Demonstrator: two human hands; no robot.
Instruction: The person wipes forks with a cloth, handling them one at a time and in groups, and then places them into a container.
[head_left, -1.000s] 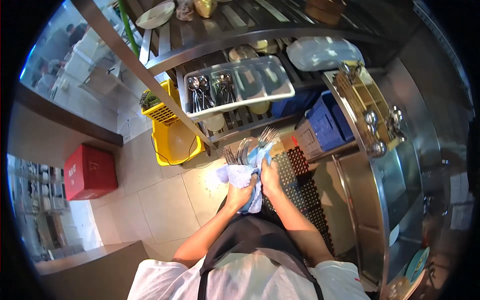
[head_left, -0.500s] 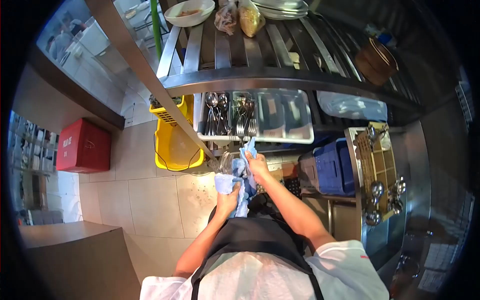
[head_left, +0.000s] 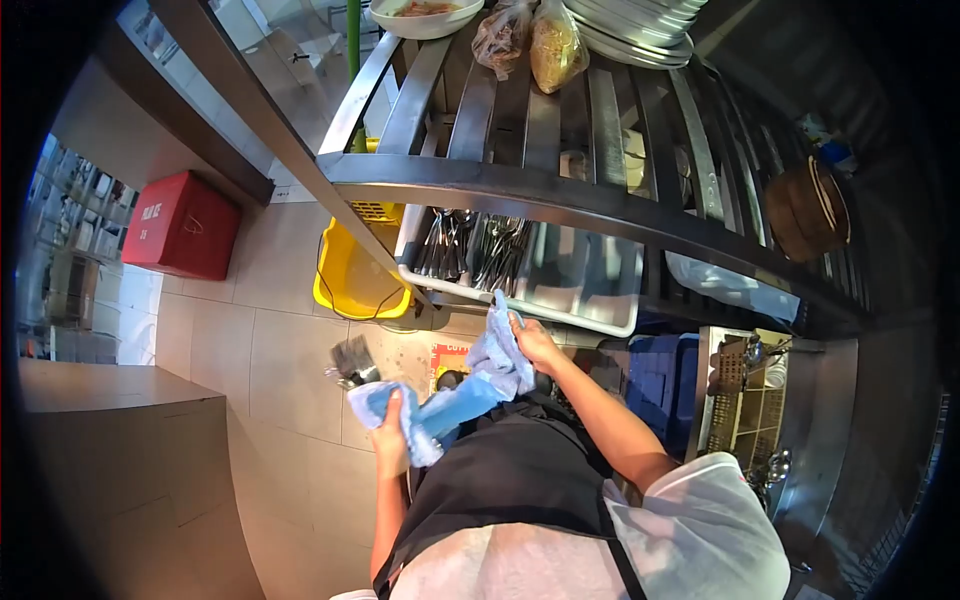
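A light-blue cloth point(head_left: 470, 395) stretches between my two hands in front of the dark apron. My left hand point(head_left: 391, 440) is closed round one end of it and a bunch of forks point(head_left: 354, 362), whose blurred heads stick out past the cloth. The other end is gripped by my right hand point(head_left: 538, 346), higher up and near the tray's front edge. Beyond the hands, a white cutlery tray point(head_left: 590, 318) sits under the slatted shelf. Spoons point(head_left: 443, 245) lie in its left compartment, and forks point(head_left: 502, 250) in the one beside it.
A steel slatted shelf point(head_left: 480, 172) overhangs the tray, bearing a bowl point(head_left: 425, 22), bagged food point(head_left: 557, 50) and stacked plates point(head_left: 640, 50). Yellow bucket point(head_left: 360, 275) and red box point(head_left: 183, 225) stand on the left floor. Blue bins point(head_left: 660, 385) and a utensil rack point(head_left: 745, 400) are right.
My hands have moved apart, stretching the cloth. The left hand has swung left with the forks. A utensil seen by my right hand at the tray no longer shows there. The view has shifted.
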